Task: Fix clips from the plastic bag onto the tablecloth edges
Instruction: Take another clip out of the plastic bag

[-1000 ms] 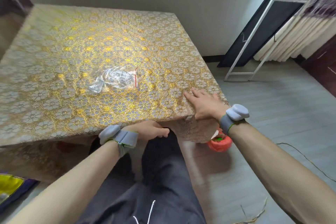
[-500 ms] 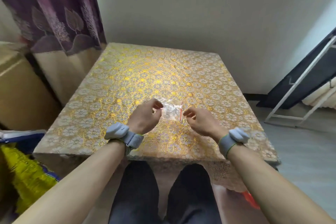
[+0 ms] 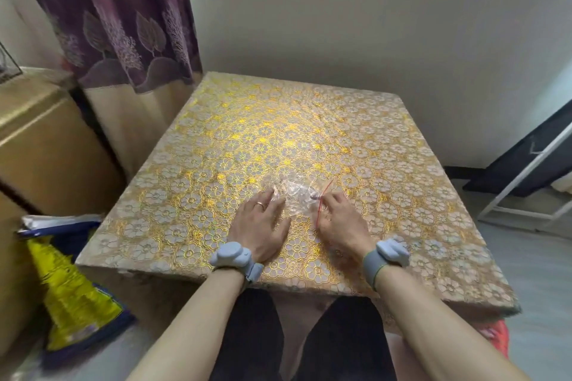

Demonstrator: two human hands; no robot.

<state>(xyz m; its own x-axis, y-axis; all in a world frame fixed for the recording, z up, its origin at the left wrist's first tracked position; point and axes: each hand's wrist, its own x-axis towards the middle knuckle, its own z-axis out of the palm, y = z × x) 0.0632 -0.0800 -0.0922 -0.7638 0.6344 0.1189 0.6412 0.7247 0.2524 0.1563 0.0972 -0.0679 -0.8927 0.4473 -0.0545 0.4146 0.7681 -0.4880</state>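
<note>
Left hand [image 3: 260,227]: fingers straight and spread, pressing flat on the left side of the plastic bag [image 3: 292,190].
Right hand [image 3: 339,221]: fingers curled, pinching the bag's red zip strip [image 3: 328,189] at its near end.
Bag: lies on the gold flowered tablecloth [image 3: 278,133], around the middle, toward me and well away from every edge.
Clips: I cannot make any out through the crumpled plastic.
Done: nothing that shows; I see no clip on the near edge [image 3: 185,269] or the side edges.
Left: by my reckoning the whole job, opening the bag, taking clips out and fixing them along the edges.
Since a second ago: both hands have come away from the cloth's near right corner, where the bag lay untouched.
Since half a second ago: the left hand has gone from pinching the bag to flattening it, while the right stays at the red strip.
</note>
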